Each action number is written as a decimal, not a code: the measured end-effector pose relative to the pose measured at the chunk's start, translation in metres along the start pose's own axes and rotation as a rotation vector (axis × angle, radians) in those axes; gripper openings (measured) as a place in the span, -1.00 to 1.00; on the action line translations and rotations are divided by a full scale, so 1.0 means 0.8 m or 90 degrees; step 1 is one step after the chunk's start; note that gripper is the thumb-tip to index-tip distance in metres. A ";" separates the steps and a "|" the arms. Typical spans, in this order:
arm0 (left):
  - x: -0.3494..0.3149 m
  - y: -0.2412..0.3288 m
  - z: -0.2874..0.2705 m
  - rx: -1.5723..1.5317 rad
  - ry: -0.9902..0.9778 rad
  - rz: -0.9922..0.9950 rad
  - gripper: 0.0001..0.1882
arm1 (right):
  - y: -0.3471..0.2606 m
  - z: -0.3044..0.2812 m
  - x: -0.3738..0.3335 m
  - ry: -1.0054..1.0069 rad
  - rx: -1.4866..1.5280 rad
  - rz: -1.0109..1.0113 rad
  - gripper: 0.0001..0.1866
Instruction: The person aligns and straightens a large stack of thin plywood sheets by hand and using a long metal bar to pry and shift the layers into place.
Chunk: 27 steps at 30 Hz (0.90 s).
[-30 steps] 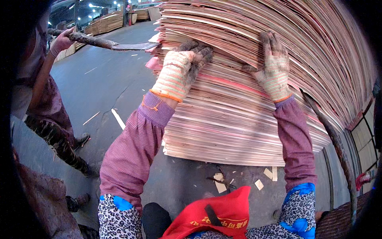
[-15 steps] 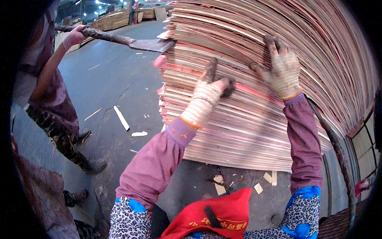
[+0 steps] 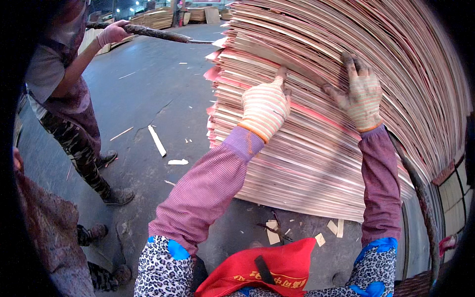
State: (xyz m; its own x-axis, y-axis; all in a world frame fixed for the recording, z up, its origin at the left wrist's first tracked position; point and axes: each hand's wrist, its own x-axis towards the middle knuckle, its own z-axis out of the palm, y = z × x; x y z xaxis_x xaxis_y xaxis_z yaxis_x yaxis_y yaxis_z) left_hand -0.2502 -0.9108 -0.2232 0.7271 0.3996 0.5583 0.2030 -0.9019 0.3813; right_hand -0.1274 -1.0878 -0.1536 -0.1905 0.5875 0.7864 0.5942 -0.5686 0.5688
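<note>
A tall stack of thin wood veneer sheets (image 3: 297, 163) stands before me, with pinkish, uneven edges. My left hand (image 3: 265, 106), in a striped glove with dark fingertips, reaches to the stack's front face; one finger stretches up along the sheet edges, the others are mostly hidden behind the hand. Farther right, my right hand (image 3: 363, 94) lies against the sheet edges with thumb and fingers apart. Between the hands and above them runs a wider brown strip (image 3: 277, 58) among the layers. From the left, a co-worker's gloved hand (image 3: 113, 33) holds a rough pole (image 3: 158, 33) whose flat end meets the stack.
The co-worker's booted legs (image 3: 81, 158) stand on the dark floor at left. A second person's apron (image 3: 52, 237) shows at lower left. Wood scraps (image 3: 157, 141) litter the floor. A dark curved pole (image 3: 420, 193) stands at right. More sheet stacks (image 3: 153, 19) lie far back.
My left hand has turned and moved slightly right, its finger closer to the brown strip. My right hand keeps its place on the stack. The co-worker's flat pole end has turned edge-on.
</note>
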 end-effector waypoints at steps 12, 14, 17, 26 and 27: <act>0.011 -0.010 0.015 0.082 0.055 0.049 -0.46 | 0.000 -0.002 0.005 0.004 -0.005 0.003 -0.13; 0.010 -0.010 0.016 0.078 0.062 0.048 -0.45 | 0.001 0.001 0.002 0.015 -0.004 -0.007 -0.13; 0.011 -0.015 0.021 0.083 0.083 0.067 -0.44 | -0.002 -0.001 0.002 -0.009 -0.020 0.014 -0.12; 0.015 -0.015 0.024 0.068 0.068 0.078 -0.44 | 0.002 0.001 0.001 0.015 0.008 -0.010 -0.08; 0.016 -0.015 0.024 0.064 0.067 0.080 -0.43 | 0.001 -0.001 0.003 0.019 0.015 -0.013 -0.08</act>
State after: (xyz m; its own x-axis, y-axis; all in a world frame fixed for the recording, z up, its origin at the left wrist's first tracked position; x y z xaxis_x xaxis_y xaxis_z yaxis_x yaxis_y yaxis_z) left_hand -0.2308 -0.8983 -0.2350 0.6789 0.2938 0.6729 0.1838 -0.9553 0.2316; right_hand -0.1275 -1.0874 -0.1510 -0.2256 0.5812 0.7819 0.6085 -0.5428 0.5790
